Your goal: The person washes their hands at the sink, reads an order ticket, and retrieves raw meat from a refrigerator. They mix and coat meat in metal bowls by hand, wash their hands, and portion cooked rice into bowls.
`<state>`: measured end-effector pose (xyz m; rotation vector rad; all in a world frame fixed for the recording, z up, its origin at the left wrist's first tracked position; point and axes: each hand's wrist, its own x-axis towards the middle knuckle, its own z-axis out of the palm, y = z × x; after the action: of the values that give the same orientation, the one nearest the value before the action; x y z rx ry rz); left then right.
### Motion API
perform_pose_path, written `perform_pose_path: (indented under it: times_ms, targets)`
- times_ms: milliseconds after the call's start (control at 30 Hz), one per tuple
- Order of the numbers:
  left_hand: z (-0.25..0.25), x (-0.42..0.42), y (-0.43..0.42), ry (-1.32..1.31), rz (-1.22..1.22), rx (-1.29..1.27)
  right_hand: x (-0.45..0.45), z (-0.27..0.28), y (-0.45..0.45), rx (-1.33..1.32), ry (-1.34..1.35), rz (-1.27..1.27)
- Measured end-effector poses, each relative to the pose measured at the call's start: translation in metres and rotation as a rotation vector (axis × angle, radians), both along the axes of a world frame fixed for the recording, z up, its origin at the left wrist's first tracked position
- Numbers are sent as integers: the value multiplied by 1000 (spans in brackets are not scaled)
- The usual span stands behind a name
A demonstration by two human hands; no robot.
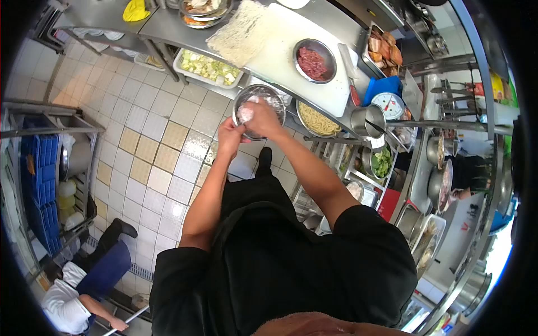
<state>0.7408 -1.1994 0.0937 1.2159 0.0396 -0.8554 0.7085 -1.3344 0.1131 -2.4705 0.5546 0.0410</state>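
Your left grip [230, 137] is closed on the near-left rim of a metal bowl [280, 99], and your right grip [261, 117] is down inside it, fingers bent against a pale, whitish clump [245, 113]; how tightly they close on it you can't tell.

On the blue scale [385, 86], well to the right of your right grip, the white dial [388, 105] has a red pointer, but its figures are too small to read. Packets on the far right show red and yellow, their print unreadable.

The bowl is held just off the near edge of the worktop [330, 18], beside the white tub [180, 68] of chopped pale-green vegetables below and left of that edge. Tiled floor [140, 143] lies open to the left of your left grip. The pan [301, 116] of noodles sits low, right of your right grip.

The bowl is round, with no long axis, and its mouth faces up towards you.

Beyond your grips, the white cutting board [273, 50] carries a second bowl [334, 56] of red meat [312, 63]; a tan, crinkled sheet [241, 35] overlaps its left end. A broad blade [347, 60] lies right of the meat. Behind you to the left, well apart, a person's hand [119, 323] holds a white pole [134, 315].
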Motion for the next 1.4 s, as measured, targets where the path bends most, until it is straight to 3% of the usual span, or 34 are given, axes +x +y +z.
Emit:
perform_pose_path:
  times_ms: [100,200,300,333,433,467,567,633,733,867,1167,1200,1233,1267,1333,1400]
  targets:
    - [-3,1,6,67,27,5,1,15,-1,-43,39,136]
    - [11,7,5,69,-7,15,6,59,-11,-17,61,-17]
    - [14,17,-3,0,-19,11,0,76,-21,-94,-103,-66]
    - [22,19,-8,-12,-22,5,-1,75,-21,-142,-128,-13]
    - [37,22,-20,-21,25,38,-11,59,-42,214,-264,159]
    - [34,25,-22,-11,32,31,-6,53,-54,144,-485,322]
    - [36,35,-35,-43,72,13,-34,69,-85,398,-466,-285]
    - [34,46,-48,-68,100,8,-53,28,-126,348,-540,-654]
    - [38,61,-75,-104,110,15,-54,33,-153,654,-472,-1180]
    - [32,80,-122,-161,124,50,-39,1,-193,1032,-666,-992]
    - [20,97,-198,-51,21,-50,-173,16,-183,952,-562,-943]
    - [40,90,-189,-100,-60,58,-192,16,-174,967,-518,-926]
    - [44,79,-178,-259,-78,199,-205,21,-162,1004,-477,-862]
    - [56,64,-159,-510,-245,433,-212,25,-152,1040,-433,-798]
    - [34,25,-115,-515,-632,542,-211,20,-128,1137,-297,-793]
    - [26,-11,-67,-329,-777,378,-198,-4,-110,1209,-172,-740]
